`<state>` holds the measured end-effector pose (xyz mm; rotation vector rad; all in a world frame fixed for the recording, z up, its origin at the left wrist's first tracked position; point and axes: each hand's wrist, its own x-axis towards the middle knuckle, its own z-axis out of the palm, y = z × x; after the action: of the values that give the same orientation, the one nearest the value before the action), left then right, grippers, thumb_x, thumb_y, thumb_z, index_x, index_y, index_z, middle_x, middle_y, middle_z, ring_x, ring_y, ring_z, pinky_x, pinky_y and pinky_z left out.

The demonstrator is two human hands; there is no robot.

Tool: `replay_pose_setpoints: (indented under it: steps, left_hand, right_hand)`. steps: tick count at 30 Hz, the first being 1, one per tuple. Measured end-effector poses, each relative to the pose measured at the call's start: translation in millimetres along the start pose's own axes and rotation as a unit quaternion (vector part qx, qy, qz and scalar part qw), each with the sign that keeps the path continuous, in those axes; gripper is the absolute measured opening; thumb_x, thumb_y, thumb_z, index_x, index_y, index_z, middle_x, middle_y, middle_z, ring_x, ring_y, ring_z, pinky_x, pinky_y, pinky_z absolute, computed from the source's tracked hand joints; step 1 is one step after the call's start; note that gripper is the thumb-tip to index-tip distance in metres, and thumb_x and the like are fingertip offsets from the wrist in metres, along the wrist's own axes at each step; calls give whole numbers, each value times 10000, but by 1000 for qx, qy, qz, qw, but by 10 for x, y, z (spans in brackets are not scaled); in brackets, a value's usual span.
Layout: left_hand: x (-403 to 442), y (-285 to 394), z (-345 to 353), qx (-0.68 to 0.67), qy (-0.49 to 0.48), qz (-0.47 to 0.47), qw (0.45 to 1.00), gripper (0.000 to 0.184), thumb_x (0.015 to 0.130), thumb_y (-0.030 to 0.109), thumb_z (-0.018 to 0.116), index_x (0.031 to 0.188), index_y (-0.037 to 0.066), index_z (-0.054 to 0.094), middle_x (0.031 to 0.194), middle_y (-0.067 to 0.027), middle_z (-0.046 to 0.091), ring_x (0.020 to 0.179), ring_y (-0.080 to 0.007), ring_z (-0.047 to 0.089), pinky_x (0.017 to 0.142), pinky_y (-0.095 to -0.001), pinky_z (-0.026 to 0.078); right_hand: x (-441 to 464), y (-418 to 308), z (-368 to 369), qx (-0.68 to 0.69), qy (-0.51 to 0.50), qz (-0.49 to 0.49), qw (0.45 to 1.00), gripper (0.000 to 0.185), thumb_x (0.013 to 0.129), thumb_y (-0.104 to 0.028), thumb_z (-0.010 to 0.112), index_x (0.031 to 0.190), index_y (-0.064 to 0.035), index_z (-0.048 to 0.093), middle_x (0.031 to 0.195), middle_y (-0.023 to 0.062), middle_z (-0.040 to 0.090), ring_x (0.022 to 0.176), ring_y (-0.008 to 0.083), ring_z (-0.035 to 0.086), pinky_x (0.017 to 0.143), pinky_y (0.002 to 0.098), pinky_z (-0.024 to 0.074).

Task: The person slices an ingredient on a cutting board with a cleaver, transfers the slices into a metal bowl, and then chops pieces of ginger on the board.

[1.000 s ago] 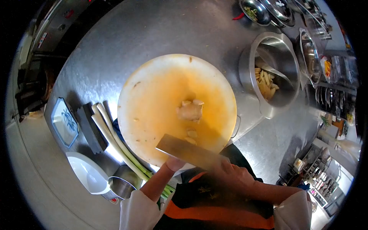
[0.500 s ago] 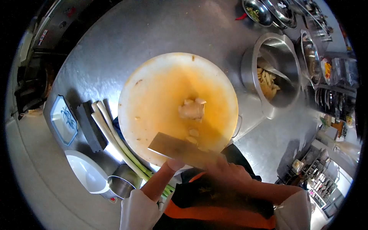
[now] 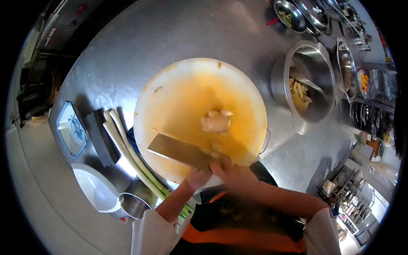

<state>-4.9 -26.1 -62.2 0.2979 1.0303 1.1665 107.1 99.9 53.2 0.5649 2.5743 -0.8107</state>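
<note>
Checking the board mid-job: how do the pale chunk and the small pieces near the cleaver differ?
Size: the pale chunk is far bigger than the small pieces. Position: the pale chunk lies clear of the cleaver; the small pieces sit close to it. Both are pale, on the round board.

White sleeves (image 3: 152,233); black garment (image 3: 255,219), broad orange band (image 3: 242,241).

White chopping board (image 3: 170,97) — stained yellow-orange, grey cleaver (image 3: 178,150), white-and-green leeks (image 3: 132,159), white dish (image 3: 66,125) — blue leaf pattern, blue rim
</note>
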Motion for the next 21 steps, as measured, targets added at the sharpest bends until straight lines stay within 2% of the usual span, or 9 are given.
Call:
replay_pose_setpoints:
  steps: [1, 2, 3, 4, 6, 9, 12, 18, 21]
  left_hand:
    - [2, 17, 3, -87, 18, -57, 994, 420, 793, 132, 545, 1183, 84, 397, 1179, -75, 439, 1108, -213, 409, 930, -367, 335]
    - [45, 62, -9, 195, 21, 163, 967, 325, 795, 91, 524, 1110, 53, 453, 1094, -85, 486, 1014, -225, 461, 871, -345, 373]
    - [69, 116, 3, 451, 25, 361, 816, 241, 797, 50, 503, 1037, 22, 510, 1009, -95, 532, 920, -237, 513, 813, -323, 410]
    - [47, 13, -21, 449, 25, 359, 818, 241, 797, 50, 503, 1037, 22, 510, 1009, -95, 532, 920, -237, 513, 813, -323, 410]
    - [1, -308, -74, 68, 56, 111, 990, 255, 804, 85, 504, 1053, 29, 511, 1013, -99, 536, 944, -246, 504, 833, -347, 396]
    - [14, -339, -121, -181, 52, -90, 978, 267, 800, 115, 511, 1056, 40, 520, 1025, -107, 535, 980, -260, 486, 862, -374, 372]
    - [9, -315, -125, 158, -8, 116, 980, 259, 794, 124, 519, 1040, 44, 529, 1026, -107, 535, 979, -262, 485, 861, -372, 372]
    - [11, -149, -40, 151, 12, 122, 981, 236, 792, 112, 521, 1017, 43, 533, 1023, -111, 535, 971, -260, 490, 848, -370, 376]
    - [45, -120, -134, -12, -1, -7, 1000, 625, 721, 338, 654, 1202, 65, 362, 1181, -84, 439, 1076, -213, 431, 920, -355, 354]
  right_hand:
    - [-41, -20, -32, 1, -1, -1, 1000, 461, 765, -129, 461, 1191, -105, 286, 983, 277, 467, 578, 310, 597, 456, 362, 505]
    - [-77, -8, -84, 37, -19, 7, 999, 457, 770, -131, 457, 1193, -103, 284, 988, 279, 464, 581, 311, 597, 458, 364, 506]
    - [-138, 3, -101, 76, -40, 15, 996, 454, 775, -133, 453, 1194, -101, 283, 993, 280, 461, 585, 312, 597, 460, 366, 506]
    - [-248, 1, -38, 103, -52, 27, 993, 461, 774, -120, 452, 1205, -102, 286, 1017, 285, 450, 585, 301, 595, 458, 355, 505]
    - [-513, -26, -116, 91, -77, 28, 992, 473, 770, -112, 454, 1211, -102, 283, 1020, 281, 447, 580, 299, 592, 453, 356, 503]
    - [-628, -57, -229, 62, -100, 42, 992, 495, 760, -97, 463, 1220, -100, 280, 1024, 276, 444, 573, 290, 586, 444, 352, 498]
    - [-627, -76, -277, 46, -114, 58, 991, 500, 752, -93, 472, 1217, -99, 287, 1018, 276, 448, 570, 280, 584, 437, 342, 495]
    - [-327, 32, 20, 61, -39, 34, 997, 459, 758, -104, 467, 1191, -111, 315, 998, 290, 467, 582, 291, 592, 441, 339, 499]
    - [33, -13, 43, 50, -53, 23, 997, 429, 772, -150, 467, 1169, -92, 316, 1039, 274, 435, 677, 346, 579, 540, 394, 491]
